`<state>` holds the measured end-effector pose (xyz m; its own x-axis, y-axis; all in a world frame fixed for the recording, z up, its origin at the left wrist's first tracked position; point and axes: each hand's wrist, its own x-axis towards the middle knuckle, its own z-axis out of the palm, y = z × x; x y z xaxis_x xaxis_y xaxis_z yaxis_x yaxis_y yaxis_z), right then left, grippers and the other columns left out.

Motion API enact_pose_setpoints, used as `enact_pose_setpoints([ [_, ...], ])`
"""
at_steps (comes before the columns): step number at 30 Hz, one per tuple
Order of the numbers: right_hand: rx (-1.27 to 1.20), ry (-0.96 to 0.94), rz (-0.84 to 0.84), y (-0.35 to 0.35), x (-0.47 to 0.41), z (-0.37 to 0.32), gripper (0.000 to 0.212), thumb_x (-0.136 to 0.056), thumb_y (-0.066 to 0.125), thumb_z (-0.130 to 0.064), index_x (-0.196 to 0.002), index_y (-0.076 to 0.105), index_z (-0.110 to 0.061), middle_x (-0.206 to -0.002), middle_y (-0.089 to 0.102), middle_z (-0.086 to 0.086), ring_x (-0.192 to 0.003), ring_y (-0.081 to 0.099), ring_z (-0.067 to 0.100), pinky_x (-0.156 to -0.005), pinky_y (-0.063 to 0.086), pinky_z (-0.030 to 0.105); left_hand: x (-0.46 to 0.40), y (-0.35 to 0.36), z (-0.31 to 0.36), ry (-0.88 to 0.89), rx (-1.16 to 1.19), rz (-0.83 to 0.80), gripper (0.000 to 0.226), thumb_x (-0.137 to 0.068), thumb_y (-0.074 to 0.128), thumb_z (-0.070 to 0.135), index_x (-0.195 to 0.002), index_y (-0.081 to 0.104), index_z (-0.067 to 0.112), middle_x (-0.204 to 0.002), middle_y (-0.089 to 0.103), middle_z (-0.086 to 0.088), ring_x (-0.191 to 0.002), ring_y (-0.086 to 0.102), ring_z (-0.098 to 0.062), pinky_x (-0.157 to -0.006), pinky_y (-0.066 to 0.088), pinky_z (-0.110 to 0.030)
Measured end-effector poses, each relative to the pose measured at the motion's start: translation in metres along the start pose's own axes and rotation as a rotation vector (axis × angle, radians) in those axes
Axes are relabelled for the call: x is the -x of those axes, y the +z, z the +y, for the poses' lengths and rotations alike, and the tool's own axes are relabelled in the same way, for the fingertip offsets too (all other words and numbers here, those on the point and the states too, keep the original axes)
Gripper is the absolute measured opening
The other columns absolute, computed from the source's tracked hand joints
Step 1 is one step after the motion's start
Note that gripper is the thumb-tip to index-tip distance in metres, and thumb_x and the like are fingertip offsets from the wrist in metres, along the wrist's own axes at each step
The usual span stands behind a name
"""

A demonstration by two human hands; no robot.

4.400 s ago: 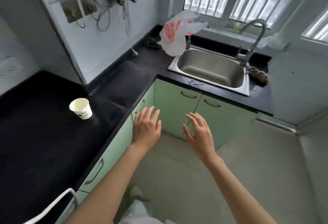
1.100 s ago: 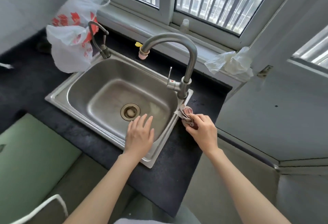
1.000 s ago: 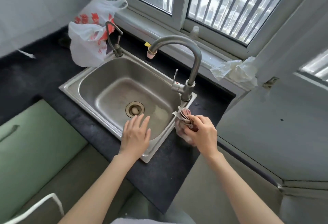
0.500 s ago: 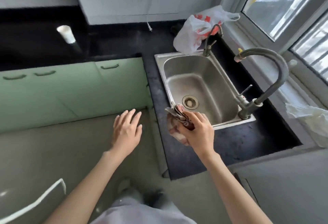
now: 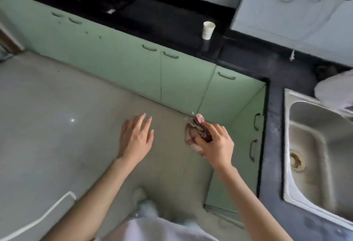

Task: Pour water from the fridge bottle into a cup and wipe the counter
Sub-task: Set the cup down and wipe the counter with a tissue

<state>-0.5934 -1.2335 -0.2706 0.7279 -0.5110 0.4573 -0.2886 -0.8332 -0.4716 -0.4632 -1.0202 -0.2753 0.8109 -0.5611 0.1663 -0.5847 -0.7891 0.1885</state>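
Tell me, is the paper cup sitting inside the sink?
No, the paper cup stands on the black counter, apart from the sink.

A: Where does the cup stand?
B: On the counter, above the cabinets.
A: And the sink?
B: Far right, set into the counter; a bag lies behind it.

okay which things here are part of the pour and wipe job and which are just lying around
Job: cloth held in the right hand; paper cup on the black counter; left hand, free.
Lying about: sink, plastic bag, green cabinets.
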Motion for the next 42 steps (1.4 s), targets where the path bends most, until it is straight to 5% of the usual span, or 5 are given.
enact_pose_setpoints([
  [8,-0.031,-0.153,-0.057,0.117,-0.066,-0.112,0.036,-0.063,0.082,-0.031,-0.096,0.073,-0.019,-0.078,0.067,-0.006,-0.072,0.059,0.017,-0.057,0.041,0.021,-0.015,-0.013,-0.16,-0.238,-0.04,0.032,0.045,-0.085,0.048,0.03,-0.119,0.065,0.007,-0.125,0.062,-0.016,-0.115,0.058,-0.037,-0.097,0.045,-0.053],
  [22,-0.188,-0.429,-0.224,0.309,-0.221,-0.274,0.032,-0.072,0.066,-0.037,-0.097,0.073,-0.019,-0.084,0.07,-0.004,-0.077,0.064,0.022,-0.051,0.048,0.027,-0.103,-0.016,-0.353,-0.595,-0.069,0.117,0.053,-0.089,0.034,0.035,-0.123,0.061,0.005,-0.127,0.06,-0.02,-0.113,0.057,-0.042,-0.095,0.045,-0.054],
  [28,-0.279,-0.564,-0.239,0.404,-0.314,-0.346,0.033,-0.072,0.061,-0.04,-0.092,0.074,-0.017,-0.081,0.07,-0.002,-0.073,0.065,0.022,-0.053,0.05,0.027,-0.192,-0.029,-0.446,-0.679,-0.14,0.131,0.042,-0.088,0.063,0.023,-0.127,0.059,0.005,-0.131,0.058,-0.02,-0.119,0.054,-0.042,-0.099,0.043,-0.056],
  [34,-0.318,-0.666,-0.314,0.492,-0.394,-0.43,0.035,-0.059,0.086,-0.024,-0.091,0.074,-0.016,-0.081,0.07,-0.001,-0.071,0.066,0.023,-0.053,0.049,0.027,-0.263,-0.053,-0.536,-0.758,-0.21,0.187,0.043,-0.087,0.066,0.022,-0.126,0.059,0.005,-0.13,0.059,-0.021,-0.119,0.055,-0.042,-0.098,0.043,-0.057],
  [42,-0.36,-0.759,-0.331,0.622,-0.46,-0.553,0.037,-0.057,0.089,-0.023,-0.09,0.074,-0.016,-0.079,0.07,-0.001,-0.068,0.065,0.021,-0.052,0.047,0.023,-0.329,-0.071,-0.685,-0.873,-0.182,0.231,0.042,-0.092,0.058,0.025,-0.13,0.055,0.007,-0.135,0.055,-0.02,-0.124,0.05,-0.042,-0.102,0.039,-0.057],
])
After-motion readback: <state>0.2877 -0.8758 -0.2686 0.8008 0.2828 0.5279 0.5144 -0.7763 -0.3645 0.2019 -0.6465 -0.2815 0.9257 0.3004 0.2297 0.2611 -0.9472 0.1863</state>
